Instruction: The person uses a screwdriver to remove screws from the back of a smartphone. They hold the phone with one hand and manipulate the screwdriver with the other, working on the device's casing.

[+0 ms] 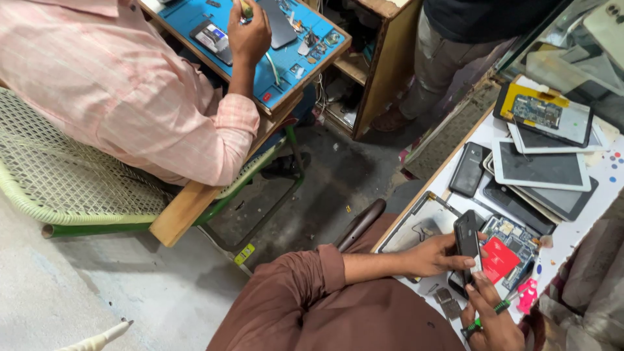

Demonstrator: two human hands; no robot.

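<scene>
From the head camera, the person's left hand (434, 255) reaches in from a brown sleeve and grips a black phone (467, 241), fingers wrapped round its lower half so that it stands tilted above the white worktable (611, 170). The right hand (493, 316) sits just below it, closed around a green-handled screwdriver (489, 313), with its fingertips up against the phone's bottom edge. Just beside the phone, on the table, lie a red card (499, 259) and a blue circuit board (517, 235). Further along the table is a pile of tablets (541, 168) and another dark phone (470, 168) lying flat. Across the gap, a co-worker in a pink checked shirt (110, 84) sits in a green woven chair (58, 182), one hand (247, 34) raised over a blue work mat (286, 58) strewn with small parts. A third person's legs (448, 58) stand near a wooden cabinet (383, 62).
</scene>
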